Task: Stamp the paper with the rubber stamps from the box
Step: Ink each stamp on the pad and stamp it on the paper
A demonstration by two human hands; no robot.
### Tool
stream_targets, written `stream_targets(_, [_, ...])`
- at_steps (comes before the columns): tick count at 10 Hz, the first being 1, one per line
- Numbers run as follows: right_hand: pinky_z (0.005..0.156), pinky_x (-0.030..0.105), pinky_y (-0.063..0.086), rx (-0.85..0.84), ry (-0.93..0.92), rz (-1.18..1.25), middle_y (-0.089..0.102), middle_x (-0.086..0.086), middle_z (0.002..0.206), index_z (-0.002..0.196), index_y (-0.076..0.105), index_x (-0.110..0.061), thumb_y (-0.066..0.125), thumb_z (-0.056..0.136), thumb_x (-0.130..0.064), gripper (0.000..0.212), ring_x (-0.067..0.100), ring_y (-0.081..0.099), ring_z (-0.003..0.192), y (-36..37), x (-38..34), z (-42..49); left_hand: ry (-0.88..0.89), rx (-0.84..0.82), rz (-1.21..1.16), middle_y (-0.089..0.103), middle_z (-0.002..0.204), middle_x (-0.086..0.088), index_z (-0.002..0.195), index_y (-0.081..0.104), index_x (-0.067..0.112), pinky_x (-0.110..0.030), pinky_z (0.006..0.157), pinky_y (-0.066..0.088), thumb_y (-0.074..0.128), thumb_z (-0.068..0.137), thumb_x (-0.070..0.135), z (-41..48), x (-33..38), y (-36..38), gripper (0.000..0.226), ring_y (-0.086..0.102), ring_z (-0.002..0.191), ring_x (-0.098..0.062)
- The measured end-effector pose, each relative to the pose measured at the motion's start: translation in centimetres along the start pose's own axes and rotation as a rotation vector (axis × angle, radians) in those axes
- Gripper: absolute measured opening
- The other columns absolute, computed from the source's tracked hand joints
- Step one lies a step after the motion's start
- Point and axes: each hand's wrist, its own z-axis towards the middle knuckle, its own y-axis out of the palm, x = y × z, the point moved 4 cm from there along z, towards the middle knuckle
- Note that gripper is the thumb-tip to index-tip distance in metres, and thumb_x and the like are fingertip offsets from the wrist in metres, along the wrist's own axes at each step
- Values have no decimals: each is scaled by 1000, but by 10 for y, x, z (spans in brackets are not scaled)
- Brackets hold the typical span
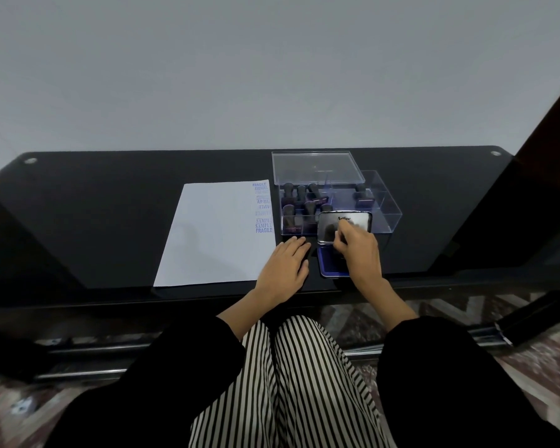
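Grip = right hand (358, 253), fingers curled over the ink pad (332, 266); what they pinch is hidden. Directly behind the grip: the pad's raised lid (353, 221), then the box (385, 205) — stamps (304, 202) in its left compartments. Box lid (316, 168) rests on the box's far rim. Left of the grip: left hand (283, 266) flat on the table (110, 205), at the near right corner of the paper (214, 234).

The left hand (285, 266) lies flat, palm down, fingers straight and together, just left of the ink pad (330, 265). The right hand (358, 252) hovers over the ink pad's far part, wrist raised, fingers curled and bunched downward; what they pinch is hidden. Both forearms reach forward, bare past black sleeves (162, 367).
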Motion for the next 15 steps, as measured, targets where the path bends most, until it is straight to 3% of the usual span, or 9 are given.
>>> stream_targets(1, [41, 33, 40, 68, -46, -39, 49, 9, 51, 65, 47, -5, 65, 76, 5, 23, 24, 47, 44, -3, -3, -8, 0, 2, 7, 29, 153, -2, 144, 32, 13, -28, 119, 9, 32, 100, 24, 1, 0, 0, 46, 19, 144, -16])
stream_targets(3, [48, 32, 41, 121, -51, -64, 54, 9, 59, 68, 51, -5, 69, 77, 0, 20, 25, 50, 53, -2, -4, -27, 5, -2, 13, 28, 154, -2, 144, 31, 12, -29, 119, 10, 32, 100, 24, 0, 0, 0, 46, 19, 144, -16])
stream_targets(6, [60, 41, 45, -128, 47, -11, 57, 15, 75, 76, 45, -6, 49, 92, -9, 17, 29, 55, 67, 0, -2, 5, 3, -8, 13, 28, 154, -3, 144, 31, 12, -29, 120, 11, 31, 100, 24, 1, 1, -1, 46, 19, 144, -16])
stream_targets(10, [61, 34, 42, -120, 4, -1, 52, 9, 77, 84, 44, -9, 47, 93, -15, 12, 23, 50, 72, -12, -10, -16, 16, -21, 28, 30, 153, -4, 144, 33, 10, -28, 119, 13, 34, 99, 23, 2, 2, -3, 46, 21, 144, -18])
stream_targets(11, [65, 34, 41, -202, 18, -23, 49, 7, 81, 83, 39, -13, 45, 90, -19, 11, 22, 47, 79, -19, -12, -14, 35, -35, -7, 39, 146, -6, 138, 41, 9, -27, 113, 24, 39, 97, 19, 5, 4, -13, 42, 33, 137, -19])
stream_targets(12, [69, 30, 34, -256, 52, 72, 45, 5, 87, 84, 41, -11, 44, 90, -18, 10, 21, 42, 84, -28, -17, -6, 56, 44, -69, 54, 126, -6, 124, 55, 8, -27, 96, 41, 41, 94, 11, 10, 4, -37, 32, 51, 116, -19])
stream_targets(13, [75, 29, 32, -306, 24, 189, 42, 6, 95, 92, 48, -6, 43, 92, -13, 9, 24, 43, 91, -37, -35, 14, 54, 145, -89, 60, 114, -7, 113, 61, 8, -29, 86, 45, 42, 93, 8, 13, -3, -68, 28, 57, 103, -20])
stream_targets(14, [89, 32, 40, -380, -38, 236, 39, 9, 108, 107, 53, -5, 42, 96, -11, 17, 25, 46, 100, -44, -58, 39, -3, 231, -70, 62, 111, -7, 108, 63, 8, -29, 85, 44, 41, 93, 6, 13, -20, -95, 27, 59, 101, -21])
stream_targets(15, [91, 30, 39, -433, -89, 250, 46, 13, 118, 113, 56, -5, 49, 96, -14, 21, 23, 48, 104, -46, -81, 63, -86, 260, -51, 61, 114, -7, 110, 62, 8, -30, 89, 45, 41, 94, 7, 9, -43, -113, 27, 59, 101, -21])
